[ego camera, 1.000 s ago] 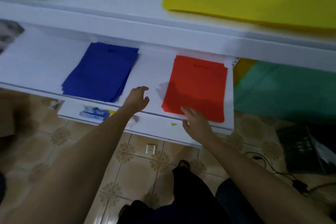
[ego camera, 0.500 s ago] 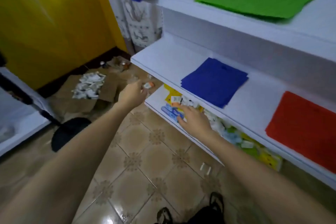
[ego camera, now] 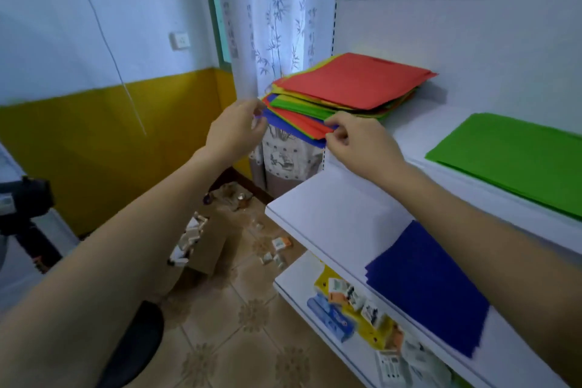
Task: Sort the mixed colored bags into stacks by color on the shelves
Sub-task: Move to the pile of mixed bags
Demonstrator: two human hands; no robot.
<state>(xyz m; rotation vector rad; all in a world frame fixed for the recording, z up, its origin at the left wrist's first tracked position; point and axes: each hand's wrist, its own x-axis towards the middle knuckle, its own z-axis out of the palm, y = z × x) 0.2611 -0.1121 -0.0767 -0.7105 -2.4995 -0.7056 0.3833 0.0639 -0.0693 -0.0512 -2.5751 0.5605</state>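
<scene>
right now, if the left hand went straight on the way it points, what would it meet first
Most likely the overhanging corner of the blue bag at the bottom of the mixed stack; the left hand looks to be at it, though contact is unclear. Past that hangs the curtain.

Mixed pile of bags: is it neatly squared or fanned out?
Fanned out: in the mixed pile, red, green, yellow and blue edges stick out.

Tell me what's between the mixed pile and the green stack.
Nothing: the head view shows only bare white shelf between the mixed pile and the green stack.
</scene>
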